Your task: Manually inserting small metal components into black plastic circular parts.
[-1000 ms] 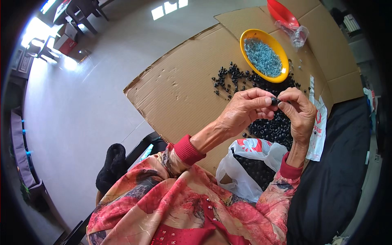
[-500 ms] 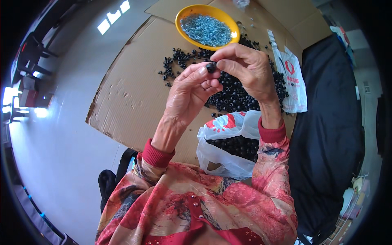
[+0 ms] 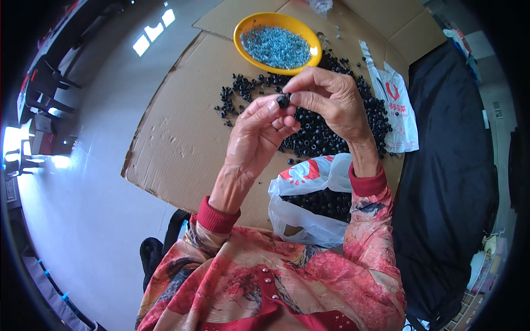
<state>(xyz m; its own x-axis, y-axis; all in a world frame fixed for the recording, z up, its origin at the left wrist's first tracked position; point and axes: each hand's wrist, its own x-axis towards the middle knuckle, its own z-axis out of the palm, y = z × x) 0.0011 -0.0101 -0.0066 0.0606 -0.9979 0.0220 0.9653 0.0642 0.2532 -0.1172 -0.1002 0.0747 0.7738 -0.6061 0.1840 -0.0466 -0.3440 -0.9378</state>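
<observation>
Between the thumb and fingers of my left hand (image 3: 256, 129) is a round, shiny black piece (image 3: 282, 102) that looks like a bead. My right hand (image 3: 331, 102) meets it from the right, its thumb and forefinger pinched on a small black piece against the round one. Whether the two are joined is too small to tell. Below and behind my hands spreads a pile of black bead-like pieces (image 3: 320, 135), many with a hole. Near my body a white plastic bag (image 3: 292, 212) lies open, holding more black pieces (image 3: 326, 204).
A yellow bowl (image 3: 316, 52) with small shiny blue-grey pieces stands beyond my hands on the cardboard (image 3: 165, 127). A flat white bag with red print (image 3: 400, 110) lies right of the pile. Black cloth (image 3: 447, 182) covers something at the right.
The whole view has shifted slightly, so the bowl and cardboard appear a little lower. Both hands keep their pinch around the black pieces, with only a small shift of the fingers.
</observation>
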